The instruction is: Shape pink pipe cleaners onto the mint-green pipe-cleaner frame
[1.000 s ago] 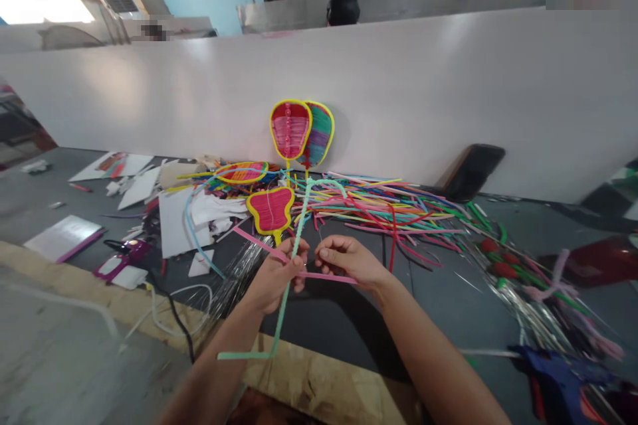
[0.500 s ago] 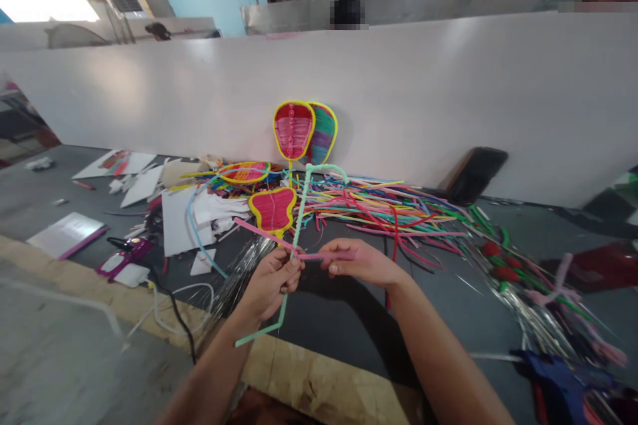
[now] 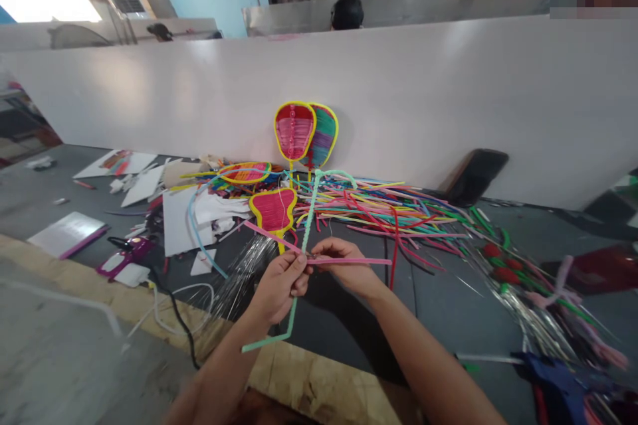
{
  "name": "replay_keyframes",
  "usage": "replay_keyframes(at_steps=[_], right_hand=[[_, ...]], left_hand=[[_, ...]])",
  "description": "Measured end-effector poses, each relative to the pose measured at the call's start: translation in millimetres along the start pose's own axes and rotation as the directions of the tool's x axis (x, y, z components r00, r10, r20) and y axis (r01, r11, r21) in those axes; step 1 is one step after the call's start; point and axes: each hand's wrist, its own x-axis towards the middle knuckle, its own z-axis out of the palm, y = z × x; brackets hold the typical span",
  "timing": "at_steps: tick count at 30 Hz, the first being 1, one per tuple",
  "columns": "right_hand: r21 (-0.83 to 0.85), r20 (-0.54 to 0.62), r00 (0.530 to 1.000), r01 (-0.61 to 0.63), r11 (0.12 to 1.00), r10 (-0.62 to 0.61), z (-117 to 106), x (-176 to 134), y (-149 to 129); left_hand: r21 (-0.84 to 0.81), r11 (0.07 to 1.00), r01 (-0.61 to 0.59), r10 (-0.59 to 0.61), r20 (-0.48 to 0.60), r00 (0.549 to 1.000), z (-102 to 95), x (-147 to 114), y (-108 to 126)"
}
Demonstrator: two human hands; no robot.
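Note:
My left hand [image 3: 286,282] pinches a mint-green pipe cleaner [image 3: 310,216] where a pink pipe cleaner [image 3: 366,261] crosses it. The green one is twisted in its upper part, curls over at the top and bends sideways at its lower end. Close by on the right, my right hand [image 3: 343,262] has its fingers closed on the pink pipe cleaner beside the crossing. One pink end sticks out to the upper left, the other to the right past my right hand. Behind them lies a pink woven shape with a yellow rim [image 3: 273,210].
Loose pipe cleaners [image 3: 379,206] lie in a heap along the white partition [image 3: 199,93]. Two yellow-rimmed woven shapes [image 3: 295,131] lean there. A phone [image 3: 476,176] stands at the right, a blue glue gun [image 3: 558,378] nearer. Silver wires [image 3: 244,272] and a purple device [image 3: 124,257] lie left.
Both hands and the green pipe cleaner have shifted slightly right. My right hand has moved in closer to the left at the crossing, and the pink end now reaches further right.

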Motion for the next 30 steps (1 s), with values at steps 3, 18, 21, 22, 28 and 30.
replay_keyframes(at_steps=[3, 18, 21, 22, 28, 30], right_hand=[[-0.019, -0.01, 1.0, 0.013, 1.0, -0.013, 1, 0, 1], [-0.041, -0.055, 0.992, 0.113, 0.993, -0.116, 2, -1, 6], [0.003, -0.026, 0.997, 0.068, 0.998, -0.068, -3, 1, 5], [0.031, -0.023, 0.999, 0.036, 0.999, -0.035, -6, 2, 4], [0.224, -0.159, 0.98, -0.083, 0.971, 0.121, -30, 4, -11], [0.234, -0.155, 0.979, -0.094, 0.968, 0.132, -34, 2, -17]], left_hand=[[-0.01, 1.0, 0.004, -0.004, -0.012, 1.0, 1.2, 0, 1], [-0.005, 1.0, -0.014, 0.014, -0.035, 0.999, 8.1, 0, -3], [0.027, 0.998, -0.052, 0.054, -0.048, 0.997, 8.3, 2, -3], [0.045, 0.997, -0.067, 0.07, -0.055, 0.996, 7.5, 2, -3], [0.2, 0.975, -0.099, 0.122, -0.106, 0.987, -3.4, 7, -4], [0.262, 0.96, -0.095, 0.126, -0.106, 0.986, -6.9, 8, -5]])
